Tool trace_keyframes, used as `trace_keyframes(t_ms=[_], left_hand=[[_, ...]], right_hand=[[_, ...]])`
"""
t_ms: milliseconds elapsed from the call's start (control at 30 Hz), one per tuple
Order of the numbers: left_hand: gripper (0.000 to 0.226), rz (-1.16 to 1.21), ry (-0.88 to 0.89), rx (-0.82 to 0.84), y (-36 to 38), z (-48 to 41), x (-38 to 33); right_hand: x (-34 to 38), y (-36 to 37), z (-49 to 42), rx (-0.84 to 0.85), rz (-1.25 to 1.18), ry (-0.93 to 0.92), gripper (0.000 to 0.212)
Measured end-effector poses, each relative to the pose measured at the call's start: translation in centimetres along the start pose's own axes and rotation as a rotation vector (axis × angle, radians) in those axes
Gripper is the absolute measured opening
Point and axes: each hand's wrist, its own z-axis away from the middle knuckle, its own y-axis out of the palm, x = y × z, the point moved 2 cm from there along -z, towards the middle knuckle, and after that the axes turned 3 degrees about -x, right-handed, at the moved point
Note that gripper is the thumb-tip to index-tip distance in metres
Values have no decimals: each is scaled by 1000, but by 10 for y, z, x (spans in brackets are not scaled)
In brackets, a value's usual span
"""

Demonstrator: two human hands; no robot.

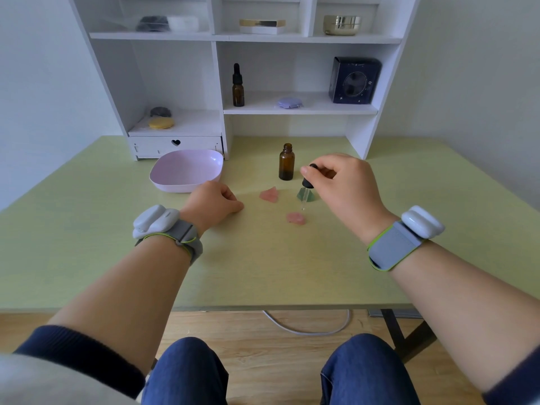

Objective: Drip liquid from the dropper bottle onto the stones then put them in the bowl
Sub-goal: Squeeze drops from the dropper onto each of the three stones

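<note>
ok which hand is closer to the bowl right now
Left. The left hand rests curled on the table just in front of the bowl, near its front rim. The right hand is farther off to the bowl's right, holding the dropper above the stones.

Green stone (310, 195): partly hidden behind the dropper (306, 187). Dropper bulb: mostly covered by the right hand's (346, 188) grip. Left hand (214, 201): fingers curled under, out of sight. Liquid at the dropper tip: too small to tell. Top shelf items (168, 23): blurred. Table (87, 229): side edges cut off.
</note>
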Motion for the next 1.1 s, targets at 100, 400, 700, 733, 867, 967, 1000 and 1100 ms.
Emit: trace_keyframes(t_ms=[100, 400, 700, 733, 867, 967, 1000, 1100], left_hand=[[13, -1, 0, -1, 0, 0, 0], [13, 10, 1, 6, 0, 0, 1], [14, 10, 0, 5, 0, 0, 1], [14, 7, 1, 6, 0, 0, 1], [14, 5, 1, 7, 0, 0, 1], [14, 9, 0, 8, -1, 0, 1], [14, 11, 0, 8, -1, 0, 1], [14, 12, 0, 11, -1, 0, 0]], right_hand=[[1, 2, 0, 11, 16, -7, 25], [5, 3, -2, -5, -3, 14, 23], [7, 13, -4, 17, -10, 15, 23], [7, 13, -4, 20, -8, 15, 23], [6, 15, -3, 27, -2, 11, 23], [6, 16, -3, 24, 3, 10, 23], [6, 16, -3, 23, 5, 9, 23], [5, 16, -3, 23, 3, 6, 23]])
